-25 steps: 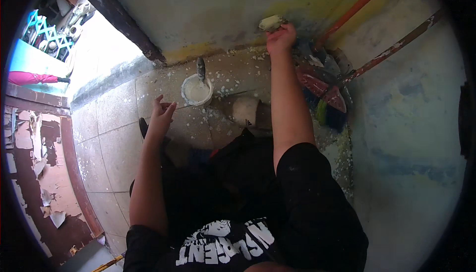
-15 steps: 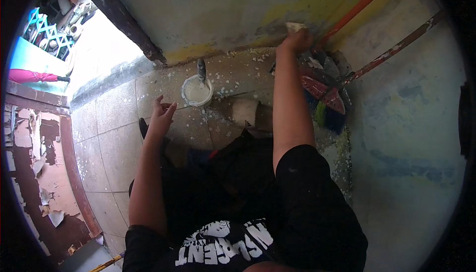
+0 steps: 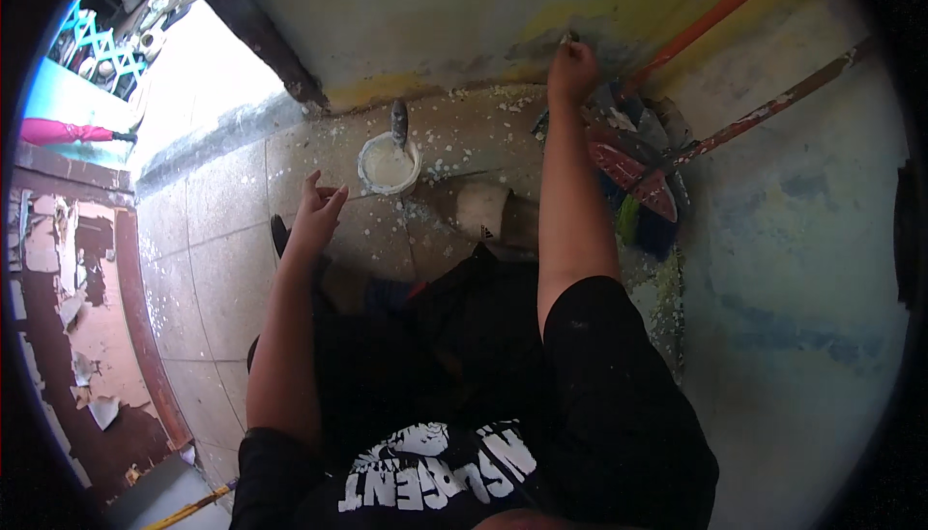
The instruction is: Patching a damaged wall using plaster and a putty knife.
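Wall [image 3: 406, 8] patching under way: right hand [image 3: 572, 68] presses a small scraper [image 3: 568, 38], pinched in its fingers, low against the plaster; left hand [image 3: 317, 209] hovers spread and empty near the filler tub [image 3: 389, 164]. Reloading looks due next.

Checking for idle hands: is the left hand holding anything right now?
No, the left hand hangs open with loose fingers above the tiled floor, apart from the white tub.

Right hand [image 3: 572, 68] fisted on a small tool, tip pressed to the wall [image 3: 435, 8] just above the fingers. Left hand [image 3: 317, 209] loose, fingers spread, empty. White paste tub [image 3: 389, 164] just beyond its fingertips, on floor tiles [image 3: 222, 211].
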Motion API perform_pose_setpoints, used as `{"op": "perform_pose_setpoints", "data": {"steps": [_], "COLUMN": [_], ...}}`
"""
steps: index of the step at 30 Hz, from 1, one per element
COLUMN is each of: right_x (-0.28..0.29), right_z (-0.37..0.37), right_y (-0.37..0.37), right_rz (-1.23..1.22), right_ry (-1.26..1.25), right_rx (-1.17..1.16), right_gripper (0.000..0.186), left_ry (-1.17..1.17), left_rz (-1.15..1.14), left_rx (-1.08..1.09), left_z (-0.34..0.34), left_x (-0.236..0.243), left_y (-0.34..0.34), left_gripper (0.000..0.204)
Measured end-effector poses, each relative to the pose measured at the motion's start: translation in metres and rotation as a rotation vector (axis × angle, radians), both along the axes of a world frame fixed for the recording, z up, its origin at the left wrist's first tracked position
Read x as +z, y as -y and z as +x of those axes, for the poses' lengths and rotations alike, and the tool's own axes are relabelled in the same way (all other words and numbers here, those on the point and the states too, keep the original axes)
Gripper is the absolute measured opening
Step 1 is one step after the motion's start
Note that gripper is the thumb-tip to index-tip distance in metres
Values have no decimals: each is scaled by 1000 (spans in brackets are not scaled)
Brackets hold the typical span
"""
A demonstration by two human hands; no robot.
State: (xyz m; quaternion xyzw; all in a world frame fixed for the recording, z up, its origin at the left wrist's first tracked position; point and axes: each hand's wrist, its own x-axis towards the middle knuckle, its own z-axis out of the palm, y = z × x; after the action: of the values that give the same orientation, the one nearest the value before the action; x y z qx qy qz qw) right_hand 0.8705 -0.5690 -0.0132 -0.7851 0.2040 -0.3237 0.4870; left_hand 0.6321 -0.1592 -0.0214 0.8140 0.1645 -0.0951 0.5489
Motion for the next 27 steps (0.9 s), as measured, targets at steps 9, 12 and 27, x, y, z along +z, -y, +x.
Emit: {"op": "perform_pose_setpoints", "data": {"steps": [9,12,27], "right_x": [-76,-88,-72], "right_z": [1,-21,-7], "right_y": [-33,-77,-42], "right_rz": [-466,-574,-646], "right_ry": [-696,-726,-550], "right_rx": [1067,908,540], "right_gripper": [18,21,18], "left_ry": [59,38,53], "left_rz": [-56,9,-5], "left_rx": [-2,3,-14], "left_z": [9,1,2], "left_x": [4,0,7], "left_y": [14,-2,5], "left_gripper": [80,81,80]}}
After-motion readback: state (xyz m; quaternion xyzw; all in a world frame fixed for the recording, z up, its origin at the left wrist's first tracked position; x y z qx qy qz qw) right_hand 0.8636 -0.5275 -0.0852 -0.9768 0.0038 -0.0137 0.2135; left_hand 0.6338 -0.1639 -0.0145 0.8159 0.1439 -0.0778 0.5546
